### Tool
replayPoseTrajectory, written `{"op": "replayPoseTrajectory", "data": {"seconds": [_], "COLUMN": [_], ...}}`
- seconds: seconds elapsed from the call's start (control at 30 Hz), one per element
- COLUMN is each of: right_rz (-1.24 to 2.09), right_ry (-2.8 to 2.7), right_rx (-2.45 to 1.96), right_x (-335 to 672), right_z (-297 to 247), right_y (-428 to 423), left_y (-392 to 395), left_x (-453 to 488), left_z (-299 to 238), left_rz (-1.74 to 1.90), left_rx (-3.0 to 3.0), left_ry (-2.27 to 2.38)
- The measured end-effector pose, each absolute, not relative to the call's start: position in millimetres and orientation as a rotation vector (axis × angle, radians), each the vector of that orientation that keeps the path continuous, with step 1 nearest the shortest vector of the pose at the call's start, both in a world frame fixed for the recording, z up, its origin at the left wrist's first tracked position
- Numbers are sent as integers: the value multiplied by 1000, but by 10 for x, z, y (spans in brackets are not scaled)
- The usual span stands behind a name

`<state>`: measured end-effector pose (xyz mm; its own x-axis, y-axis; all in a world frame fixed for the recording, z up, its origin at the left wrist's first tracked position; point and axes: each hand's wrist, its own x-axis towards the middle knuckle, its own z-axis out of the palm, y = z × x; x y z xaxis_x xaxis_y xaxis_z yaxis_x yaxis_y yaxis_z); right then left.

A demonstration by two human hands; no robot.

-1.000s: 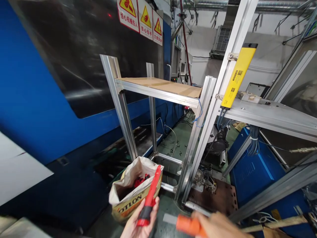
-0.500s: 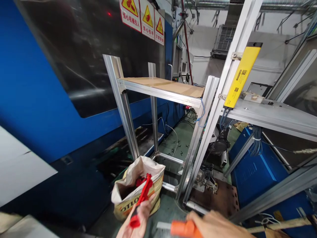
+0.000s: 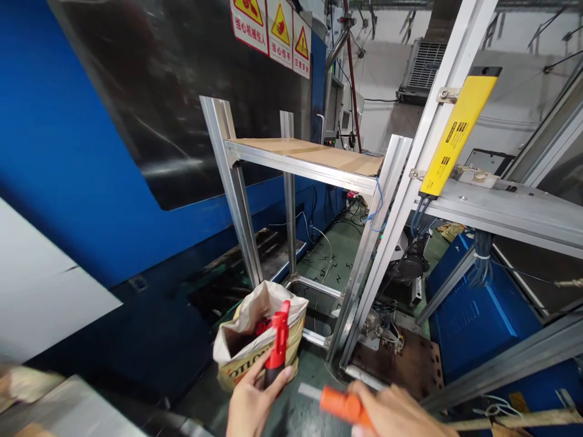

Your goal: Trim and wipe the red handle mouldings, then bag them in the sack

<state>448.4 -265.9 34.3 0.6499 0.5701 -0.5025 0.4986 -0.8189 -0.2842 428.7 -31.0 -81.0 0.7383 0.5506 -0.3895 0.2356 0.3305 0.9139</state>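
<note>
My left hand [image 3: 260, 391] pinches a red and black plastic part [image 3: 279, 340] between thumb and fingers. Its black end is down in the grip, and its red end points up. Behind it stands an open woven sack [image 3: 228, 358] with printed letters, holding more red pieces [image 3: 263, 326]. My right hand [image 3: 392, 413] is closed around the orange handle of a knife [image 3: 341, 405]. The flat, pale blade of this knife points left, toward my left hand but apart from it.
An aluminium frame [image 3: 314, 173] with a cardboard-covered shelf [image 3: 319, 153] rises behind the sack. To the right stand a post with a yellow bar [image 3: 460, 130] and a blue cabinet [image 3: 483, 309]. A large blue machine [image 3: 91, 152] fills the left. Dark scraps lie on the green floor [image 3: 339, 252].
My left hand has turned the red and black part more upright, and its fingers show more clearly around the lower end. The right hand with the knife has shifted slightly. The view has moved a little.
</note>
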Motion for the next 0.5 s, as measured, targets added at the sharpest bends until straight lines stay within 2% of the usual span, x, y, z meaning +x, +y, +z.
{"op": "replayPoseTrajectory", "data": {"seconds": [0.07, 0.17, 0.27, 0.3, 0.4, 0.5], "right_rz": [840, 1036, 802, 762, 955, 761], "right_ry": [-858, -911, -818, -787, -792, -694], "right_rx": [-2787, -2748, -2751, -2756, -2738, -2708], "right_x": [4517, 4529, 4541, 4550, 4585, 4605], "right_z": [400, 394, 385, 394, 425, 425], "right_y": [-2640, -2616, -2650, -2673, -2758, -2854], "left_y": [-296, -285, -239, -212, -114, -27], "left_x": [4270, 4220, 4177, 4169, 4167, 4174], "left_z": [-780, -807, -903, -932, -976, -977], "left_rz": [280, 365, 482, 511, 570, 594], "left_rx": [1411, 1778, 2055, 2059, 1965, 1793], "left_ry": [788, 690, 558, 540, 475, 492]}}
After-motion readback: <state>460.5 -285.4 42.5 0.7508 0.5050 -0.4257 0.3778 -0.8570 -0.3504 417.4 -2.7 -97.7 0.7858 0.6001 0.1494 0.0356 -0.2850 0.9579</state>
